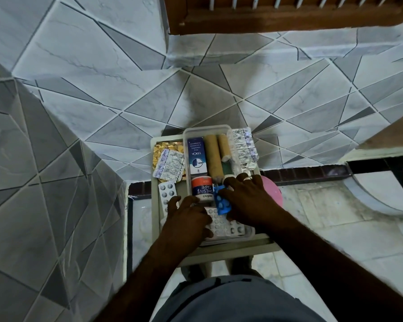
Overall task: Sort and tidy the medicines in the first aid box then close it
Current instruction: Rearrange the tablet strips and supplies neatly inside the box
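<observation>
My right hand (247, 201) pinches a blue blister strip (222, 202) at the near half of the clear first aid box (206, 131), fingers spread over the box's right side. Left hand (186, 219) is flat on a white blister sheet (219, 223) at the box's near edge; pressing, not gripping, as far as I can tell. Blue strip's long axis runs near-to-far, tilted slightly, and sits between both hands, so right hand is the one to place it. Box sits on a small table (230, 249), long axis away from me. Inside: adhesive tape roll (202, 189) just left of the blue strip, blue-white medicine carton (197, 155) beyond it, two brown rolls (215, 154) alongside toward the far edge. Outside the box on the table's left side: gold foil strips (168, 146), a printed foil strip (170, 165) on top of them, a silver tablet strip (166, 194) nearer me. Silver strips (243, 145) lie by the far right corner. Free space in the box looks tight; tape and rolls block the middle. Lid not identifiable, so closing is probably some way off. Pink object (273, 191) past the table's right edge, irrelevant.
</observation>
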